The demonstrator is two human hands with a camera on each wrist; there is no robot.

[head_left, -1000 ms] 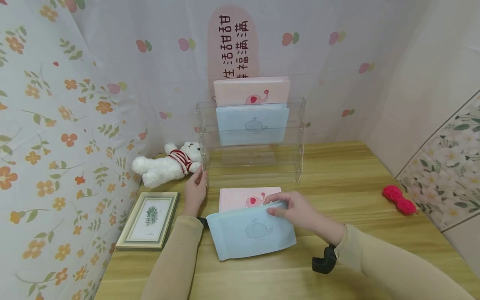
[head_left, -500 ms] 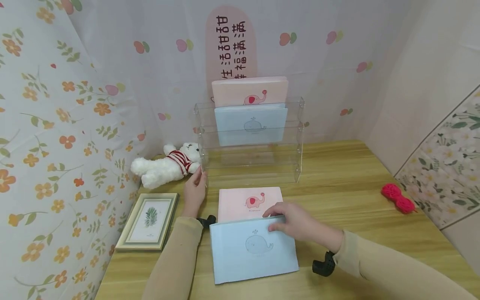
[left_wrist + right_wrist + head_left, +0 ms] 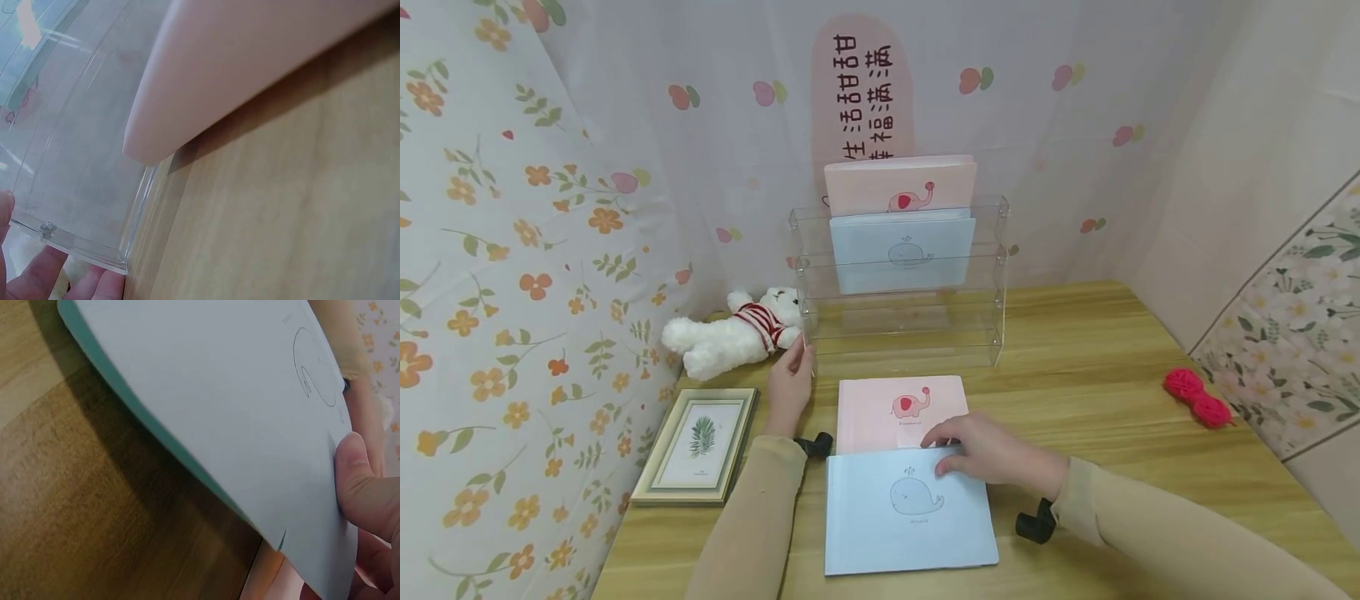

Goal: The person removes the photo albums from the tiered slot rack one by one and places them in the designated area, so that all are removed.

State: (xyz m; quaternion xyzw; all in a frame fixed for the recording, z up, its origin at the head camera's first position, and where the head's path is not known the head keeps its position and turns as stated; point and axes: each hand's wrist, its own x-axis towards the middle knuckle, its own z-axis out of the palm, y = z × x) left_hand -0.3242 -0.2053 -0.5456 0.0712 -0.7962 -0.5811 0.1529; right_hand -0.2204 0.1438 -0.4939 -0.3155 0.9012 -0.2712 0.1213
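My left hand (image 3: pixel 791 387) pinches the lower left side of a clear acrylic rack (image 3: pixel 1000 304), thumb inside and fingers outside in the left wrist view. My right hand (image 3: pixel 996 452) holds a light blue whale book (image 3: pixel 910 537) by its top edge, thumb on the cover and fingers behind. In the right wrist view the blue book's corner bends upward near the thumb. Partly under its top edge lies a pink elephant book (image 3: pixel 863 408), in front of the rack. Another pink elephant book (image 3: pixel 857 185) and a second blue whale book (image 3: pixel 861 271) stand in the rack's upper slots.
A white teddy bear (image 3: pixel 718 343) in a striped sweater lies left of the rack. Nearer stands a framed leaf picture (image 3: pixel 700 446), flat on the wooden table (image 3: pixel 1075 358). Red yarn (image 3: pixel 1197 398) rests at the right edge. Patterned curtains close off the back and left.
The blue whale book has come down toward me from its tilt over the pink one and now lies flatter. More of the pink book shows. My left hand stays on the rack.
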